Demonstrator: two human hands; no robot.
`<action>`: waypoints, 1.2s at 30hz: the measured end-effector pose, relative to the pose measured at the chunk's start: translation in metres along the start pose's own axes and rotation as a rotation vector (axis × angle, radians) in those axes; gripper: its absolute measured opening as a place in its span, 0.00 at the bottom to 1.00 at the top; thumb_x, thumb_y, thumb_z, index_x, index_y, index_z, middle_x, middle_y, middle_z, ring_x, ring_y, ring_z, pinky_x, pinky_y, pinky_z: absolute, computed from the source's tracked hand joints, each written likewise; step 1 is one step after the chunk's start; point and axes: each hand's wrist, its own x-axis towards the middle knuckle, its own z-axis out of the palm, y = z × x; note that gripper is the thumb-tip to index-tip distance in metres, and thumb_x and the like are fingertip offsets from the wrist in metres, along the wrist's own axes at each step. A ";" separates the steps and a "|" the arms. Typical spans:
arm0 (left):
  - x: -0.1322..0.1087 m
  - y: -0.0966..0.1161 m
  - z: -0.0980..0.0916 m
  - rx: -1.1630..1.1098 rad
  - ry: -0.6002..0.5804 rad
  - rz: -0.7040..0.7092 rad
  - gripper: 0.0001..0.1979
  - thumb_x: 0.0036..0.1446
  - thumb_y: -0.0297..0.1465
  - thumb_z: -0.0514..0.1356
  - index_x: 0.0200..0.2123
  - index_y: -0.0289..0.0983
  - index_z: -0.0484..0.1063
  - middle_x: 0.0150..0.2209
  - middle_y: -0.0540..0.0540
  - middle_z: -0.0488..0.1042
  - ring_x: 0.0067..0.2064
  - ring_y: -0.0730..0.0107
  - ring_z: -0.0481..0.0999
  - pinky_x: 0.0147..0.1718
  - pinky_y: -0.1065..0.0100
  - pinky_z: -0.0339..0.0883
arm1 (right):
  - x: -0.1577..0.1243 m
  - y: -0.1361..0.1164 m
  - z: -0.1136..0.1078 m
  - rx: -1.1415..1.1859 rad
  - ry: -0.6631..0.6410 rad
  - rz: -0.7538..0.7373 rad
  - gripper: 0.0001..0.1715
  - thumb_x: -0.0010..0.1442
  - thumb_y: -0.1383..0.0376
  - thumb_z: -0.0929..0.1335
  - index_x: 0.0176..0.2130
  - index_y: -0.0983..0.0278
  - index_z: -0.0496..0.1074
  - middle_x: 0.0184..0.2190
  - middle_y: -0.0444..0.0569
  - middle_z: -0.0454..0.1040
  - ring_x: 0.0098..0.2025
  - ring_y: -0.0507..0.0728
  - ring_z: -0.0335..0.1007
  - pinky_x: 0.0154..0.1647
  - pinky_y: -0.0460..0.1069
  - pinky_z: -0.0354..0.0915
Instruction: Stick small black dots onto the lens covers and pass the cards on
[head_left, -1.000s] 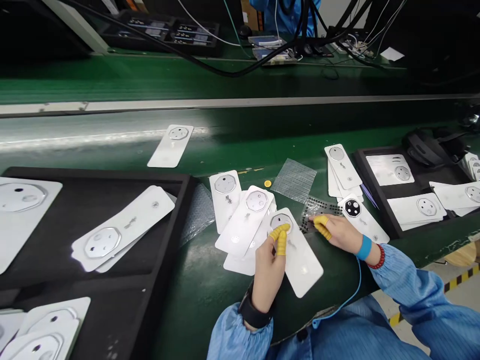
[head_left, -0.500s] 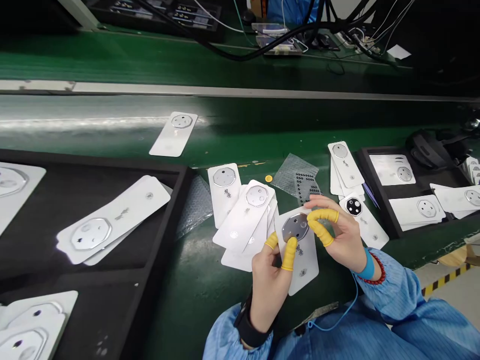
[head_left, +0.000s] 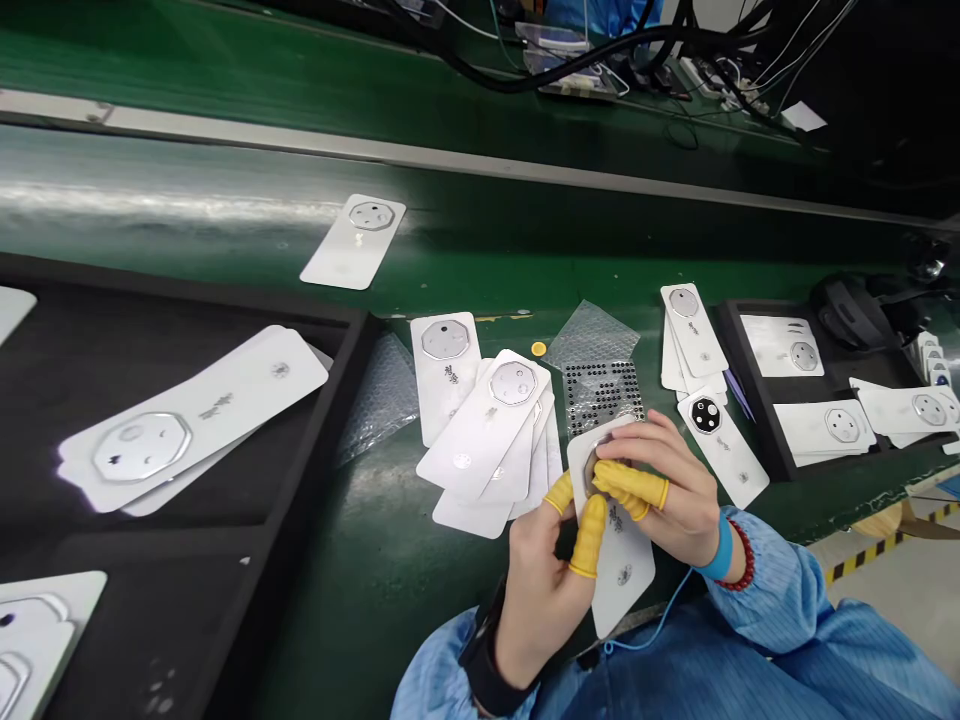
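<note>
**Both hands on one white cover**

On the green bench (head_left: 375,580), right of the black tray (head_left: 352,345) and beside a fanned pile of covers (head_left: 480,450), the white cover (head_left: 626,570) is held above the near edge. Left hand (head_left: 551,570) grips its side; right hand (head_left: 679,500) pinches its ringed top

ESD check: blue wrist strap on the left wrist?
No, the blue wrist strap is on the right hand; the left hand, holding the white plastic panel, wears a black wristband.
</note>
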 end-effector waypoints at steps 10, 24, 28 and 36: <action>0.003 0.014 0.002 -0.281 -0.068 -0.050 0.11 0.54 0.22 0.64 0.39 0.43 0.79 0.27 0.55 0.81 0.24 0.77 0.76 0.25 0.79 0.70 | -0.003 -0.001 -0.019 -0.218 -0.161 -0.183 0.13 0.67 0.72 0.62 0.44 0.66 0.75 0.46 0.55 0.81 0.52 0.58 0.75 0.66 0.59 0.58; 0.008 0.031 0.005 -0.468 -0.090 -0.291 0.04 0.51 0.30 0.71 0.32 0.39 0.80 0.25 0.52 0.82 0.21 0.77 0.76 0.22 0.81 0.70 | -0.005 -0.001 -0.023 0.110 -0.153 -0.036 0.15 0.65 0.72 0.63 0.50 0.69 0.71 0.47 0.61 0.77 0.50 0.62 0.72 0.53 0.63 0.70; 0.006 0.029 0.005 -0.399 -0.071 -0.198 0.07 0.50 0.26 0.70 0.34 0.41 0.82 0.24 0.54 0.81 0.20 0.79 0.75 0.22 0.82 0.70 | -0.008 -0.004 -0.025 -0.115 -0.199 -0.141 0.13 0.65 0.72 0.62 0.45 0.71 0.73 0.47 0.62 0.78 0.52 0.63 0.72 0.56 0.64 0.68; 0.006 0.034 0.006 -0.455 -0.113 -0.169 0.11 0.52 0.25 0.69 0.38 0.46 0.82 0.26 0.56 0.81 0.22 0.81 0.75 0.26 0.84 0.70 | -0.006 -0.007 -0.028 0.124 -0.197 -0.042 0.17 0.68 0.69 0.61 0.53 0.71 0.69 0.50 0.62 0.75 0.53 0.63 0.69 0.53 0.63 0.70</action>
